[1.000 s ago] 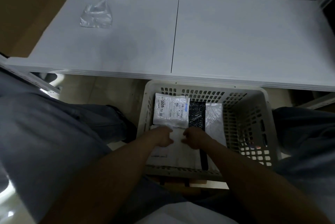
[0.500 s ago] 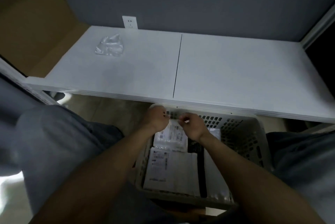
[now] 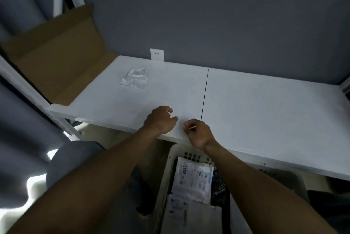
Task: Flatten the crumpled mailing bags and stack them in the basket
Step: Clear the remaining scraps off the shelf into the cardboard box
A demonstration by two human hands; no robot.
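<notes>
Left fingers: those of the left hand (image 3: 160, 121) are loosely curled with the tips a little apart, and nothing shows in them.
Right fingers: those of the right hand (image 3: 198, 133) curl inward. A thin pale sliver shows at the thumb side, and I cannot tell whether it is pinched there or only a nail.
Hands: just left of frame centre, near each other but apart, over the front edge of the table (image 3: 265, 110).
Table: white, two panels meeting at a dark seam (image 3: 205, 93) that runs up the frame from beside the right hand.
Crumpled bag (image 3: 135, 80): clear plastic, lying on the left panel, up and left of the hands and well apart from them.
Basket (image 3: 163, 182): pale and perforated, at lower centre between the forearms, its far end under the table edge.
In the basket: a labelled bag (image 3: 193, 182) printed "3005" lies flat, a second white bag (image 3: 189, 214) below it in the frame, and a black bag (image 3: 219, 190) just right.
Surroundings: wall socket (image 3: 156, 54) above the table, cardboard (image 3: 56, 59) at upper left.
</notes>
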